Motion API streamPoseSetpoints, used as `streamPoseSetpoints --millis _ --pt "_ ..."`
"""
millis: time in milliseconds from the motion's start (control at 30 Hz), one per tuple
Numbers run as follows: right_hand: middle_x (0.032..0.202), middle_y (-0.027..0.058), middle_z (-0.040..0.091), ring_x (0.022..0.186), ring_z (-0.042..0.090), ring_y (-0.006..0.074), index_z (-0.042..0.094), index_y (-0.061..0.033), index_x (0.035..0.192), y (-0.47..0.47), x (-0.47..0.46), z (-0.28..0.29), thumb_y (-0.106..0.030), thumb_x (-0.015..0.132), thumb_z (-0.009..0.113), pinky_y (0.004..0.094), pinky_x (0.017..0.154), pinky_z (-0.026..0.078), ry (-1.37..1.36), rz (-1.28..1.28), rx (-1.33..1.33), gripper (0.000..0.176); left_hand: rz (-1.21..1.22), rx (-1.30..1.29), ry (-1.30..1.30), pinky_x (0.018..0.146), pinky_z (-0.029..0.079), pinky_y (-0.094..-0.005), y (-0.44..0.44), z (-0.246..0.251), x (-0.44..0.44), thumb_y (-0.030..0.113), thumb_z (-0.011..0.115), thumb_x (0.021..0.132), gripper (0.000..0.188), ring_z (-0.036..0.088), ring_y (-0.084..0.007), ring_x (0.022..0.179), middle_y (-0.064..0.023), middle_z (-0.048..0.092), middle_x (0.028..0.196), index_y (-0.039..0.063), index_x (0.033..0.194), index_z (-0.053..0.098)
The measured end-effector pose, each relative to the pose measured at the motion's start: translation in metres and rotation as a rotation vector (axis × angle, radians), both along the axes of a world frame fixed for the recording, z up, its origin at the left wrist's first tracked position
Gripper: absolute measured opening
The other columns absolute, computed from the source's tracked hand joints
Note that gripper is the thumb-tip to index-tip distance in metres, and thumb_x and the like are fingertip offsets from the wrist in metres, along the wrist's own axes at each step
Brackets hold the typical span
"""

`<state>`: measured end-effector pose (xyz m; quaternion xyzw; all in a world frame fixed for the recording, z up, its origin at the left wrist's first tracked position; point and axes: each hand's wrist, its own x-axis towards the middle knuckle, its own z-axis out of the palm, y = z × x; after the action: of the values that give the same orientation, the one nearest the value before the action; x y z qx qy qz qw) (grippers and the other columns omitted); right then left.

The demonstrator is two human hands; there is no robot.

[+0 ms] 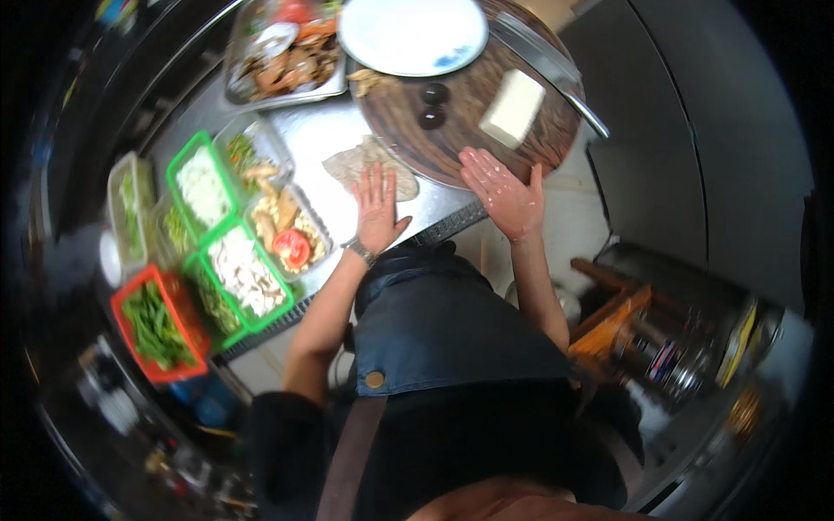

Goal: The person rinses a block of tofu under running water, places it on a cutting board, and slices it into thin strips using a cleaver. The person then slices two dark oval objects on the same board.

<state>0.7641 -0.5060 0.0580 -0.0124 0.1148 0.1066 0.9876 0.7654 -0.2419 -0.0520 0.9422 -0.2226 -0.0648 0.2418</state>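
Observation:
My left hand [376, 211] lies flat, fingers spread, on a crumpled beige cloth [342, 166] on the metal counter. My right hand [506, 198] is turned palm up at the near edge of a round wooden chopping board [397, 133], its thumb apart from the fingers. Wet white bits cling to the palm, and nothing is held. Just beyond its fingertips, a white block of what looks like tofu [513, 107] rests on the board. Two dark, glossy egg-like pieces [432, 118] sit left of the block. A cleaver [537, 52] lies along the board's right edge.
A white plate [410, 32] covers the board's far side. Beyond the cloth stands a metal tray of food scraps [287, 65]. Leftward are green-rimmed tubs [202, 185], a red basket of green vegetables [159, 325] and a clear tub with a tomato half [291, 247]. Dark panels [658, 130] border the right.

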Motion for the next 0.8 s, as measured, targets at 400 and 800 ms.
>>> streamPoseSetpoints --millis 400,800 --pt "0.106 0.0151 0.068 0.096 0.065 0.0243 0.061 0.0013 0.12 -0.183 -0.233 0.099 -0.045 0.107 0.035 0.0382 0.084 0.054 0.074 -0.519 -1.132 0.054 -0.244 0.074 -0.097 0.119 0.01 -0.0604 0.03 -0.02 0.019 0.064 0.061 0.086 0.109 0.006 -0.0524 0.148 -0.0291 0.003 0.163 0.001 0.158 0.01" --pt "0.142 0.0208 0.055 0.133 0.05 0.0334 0.052 0.0005 0.141 -0.258 -0.46 -0.2 -0.039 0.103 0.052 0.0381 0.112 0.035 1.622 -0.5 -1.871 0.055 -0.297 0.134 -0.031 0.121 0.009 -0.0559 0.039 -0.013 0.025 0.049 0.074 0.081 0.111 0.007 -0.0522 0.148 -0.0358 0.005 0.16 -0.006 0.155 0.012"
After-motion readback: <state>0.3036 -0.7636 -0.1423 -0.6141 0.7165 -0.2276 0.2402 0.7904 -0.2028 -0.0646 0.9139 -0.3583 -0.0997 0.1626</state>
